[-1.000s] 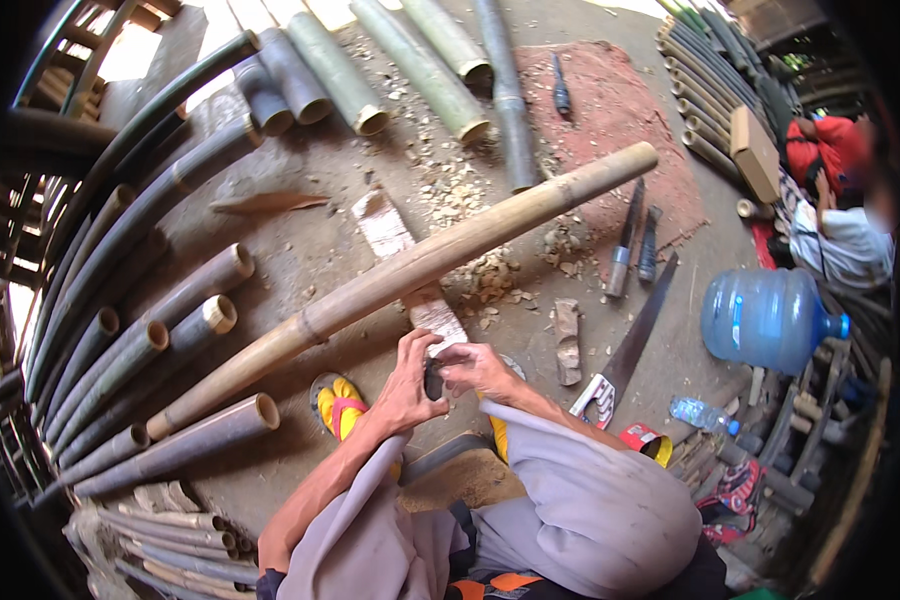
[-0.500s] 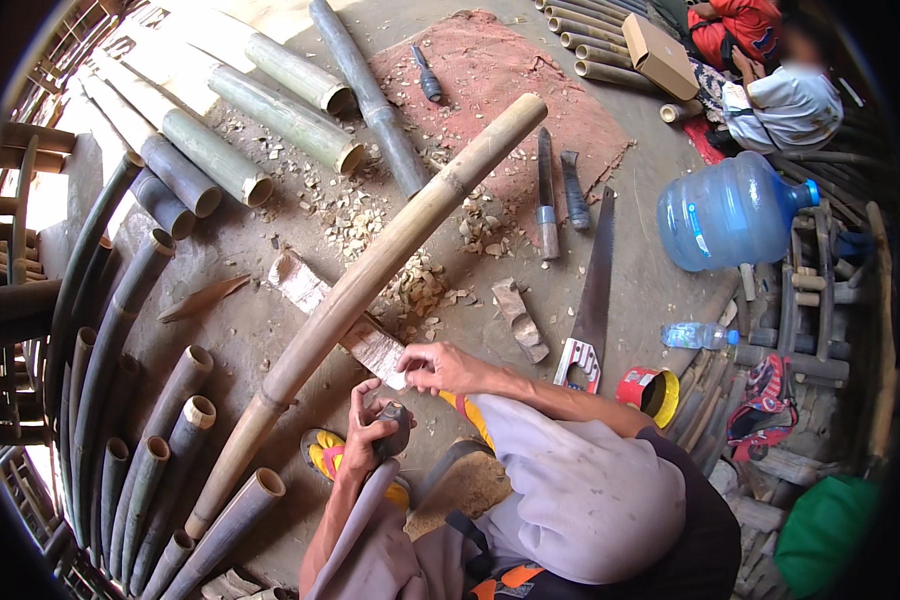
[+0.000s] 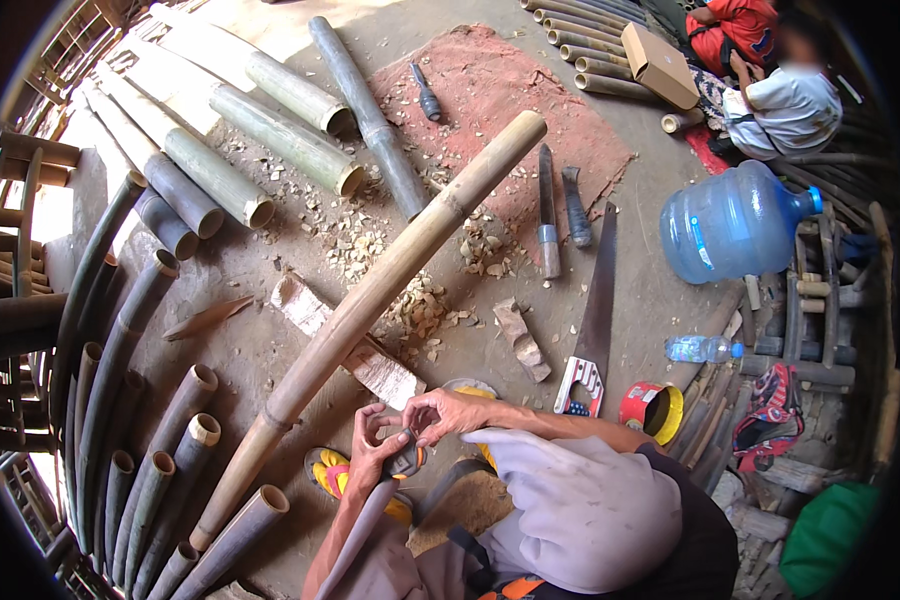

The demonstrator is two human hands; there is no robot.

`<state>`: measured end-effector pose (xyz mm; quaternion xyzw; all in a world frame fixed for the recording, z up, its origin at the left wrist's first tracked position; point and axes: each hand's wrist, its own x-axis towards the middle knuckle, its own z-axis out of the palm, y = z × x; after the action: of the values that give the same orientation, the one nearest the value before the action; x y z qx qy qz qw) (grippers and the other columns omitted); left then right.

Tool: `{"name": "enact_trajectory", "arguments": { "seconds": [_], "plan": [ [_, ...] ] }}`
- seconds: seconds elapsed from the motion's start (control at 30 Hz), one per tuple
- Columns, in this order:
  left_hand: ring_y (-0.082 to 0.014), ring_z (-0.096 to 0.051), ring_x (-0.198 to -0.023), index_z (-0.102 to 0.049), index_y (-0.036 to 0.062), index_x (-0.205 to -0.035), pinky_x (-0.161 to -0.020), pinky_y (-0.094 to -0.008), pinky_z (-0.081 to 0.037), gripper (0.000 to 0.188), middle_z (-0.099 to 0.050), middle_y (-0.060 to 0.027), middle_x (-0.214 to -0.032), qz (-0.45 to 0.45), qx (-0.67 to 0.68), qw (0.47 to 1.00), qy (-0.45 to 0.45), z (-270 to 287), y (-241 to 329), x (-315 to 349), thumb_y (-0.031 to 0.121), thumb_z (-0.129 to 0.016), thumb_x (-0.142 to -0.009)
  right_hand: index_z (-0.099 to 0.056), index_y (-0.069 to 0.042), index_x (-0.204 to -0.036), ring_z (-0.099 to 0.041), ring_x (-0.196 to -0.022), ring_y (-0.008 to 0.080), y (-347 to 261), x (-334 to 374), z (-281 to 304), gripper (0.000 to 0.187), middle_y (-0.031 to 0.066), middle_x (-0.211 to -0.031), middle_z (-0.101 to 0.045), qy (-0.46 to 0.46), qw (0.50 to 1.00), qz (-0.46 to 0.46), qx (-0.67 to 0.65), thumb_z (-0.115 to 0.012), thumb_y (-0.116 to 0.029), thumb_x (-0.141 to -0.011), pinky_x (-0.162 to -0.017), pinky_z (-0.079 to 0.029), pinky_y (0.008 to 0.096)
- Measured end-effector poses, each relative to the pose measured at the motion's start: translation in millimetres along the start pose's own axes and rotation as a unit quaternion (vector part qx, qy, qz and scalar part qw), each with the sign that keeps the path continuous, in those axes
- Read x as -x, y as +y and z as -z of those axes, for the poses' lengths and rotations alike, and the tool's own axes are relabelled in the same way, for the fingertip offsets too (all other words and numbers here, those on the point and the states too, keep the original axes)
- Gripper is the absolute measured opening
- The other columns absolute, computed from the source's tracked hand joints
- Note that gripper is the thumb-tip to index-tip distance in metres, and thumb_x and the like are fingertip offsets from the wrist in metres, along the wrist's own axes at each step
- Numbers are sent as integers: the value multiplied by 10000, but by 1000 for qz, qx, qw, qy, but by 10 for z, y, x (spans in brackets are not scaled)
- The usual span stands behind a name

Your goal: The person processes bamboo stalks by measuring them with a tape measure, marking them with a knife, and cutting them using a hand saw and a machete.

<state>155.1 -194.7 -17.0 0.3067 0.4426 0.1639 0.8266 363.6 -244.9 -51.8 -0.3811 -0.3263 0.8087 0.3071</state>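
Observation:
My left hand (image 3: 372, 442) is closed around a dark, palm-sized tape measure (image 3: 406, 461) with a bit of orange on it. The fingertips of my right hand (image 3: 440, 414) are pinched together at the tape measure's upper edge; what exactly they grip there is too small to make out. Just beyond both hands, a long pale bamboo pole (image 3: 360, 318) slants from lower left to upper middle. It crosses over a flat, rough piece of wood (image 3: 386, 374), whose near end lies close to my fingers. Neither hand touches the pole.
Right of the pole lie a notched wood block (image 3: 521, 341), a knife (image 3: 548, 215), a dark-handled tool (image 3: 575, 205) and a handsaw (image 3: 594, 330). Bamboo poles (image 3: 185, 440) crowd the left. Farther right are a blue water jug (image 3: 735, 222), a red-yellow tin (image 3: 653, 408) and seated people (image 3: 785, 105).
My right hand has come down and left to meet the tape measure, and its fingers have closed there. The left hand has turned and moved slightly, still holding it. The view has shifted slightly.

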Motion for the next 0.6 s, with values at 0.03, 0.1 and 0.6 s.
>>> {"name": "enact_trajectory", "arguments": {
  "seconds": [0.03,0.1,0.6],
  "plan": [
    [-196,-643,-893,-430,27,-1268,-748,-311,-546,684,-594,-114,-1026,23,-10,1000,-14,-10,31,31,121,-822,-715,-579,-39,-985,-617,-753,106,-13,2,-28,301,34,-857,-612,-4,1000,-16,-13,-796,-126,-796,-644,-544,269],
    [-155,-611,-858,-542,18,-1194,-732,-266,-489,658,-584,-66,-985,-45,-260,959,-107,178,-50,-74,194,-871,-653,-556,-39,-863,-595,-704,90,-43,43,-77,265,9,-741,-593,14,999,-23,24,-791,-149,-805,-627,-504,257],
    [-79,-496,-581,-618,10,-772,-542,-271,-416,195,-566,-10,-639,-7,-358,934,6,333,189,-125,193,-586,-833,-631,-32,-1087,-582,-539,84,-1063,625,994,288,56,-806,-626,521,823,211,-76,-580,-286,-962,-419,-492,185]
  ]
}}
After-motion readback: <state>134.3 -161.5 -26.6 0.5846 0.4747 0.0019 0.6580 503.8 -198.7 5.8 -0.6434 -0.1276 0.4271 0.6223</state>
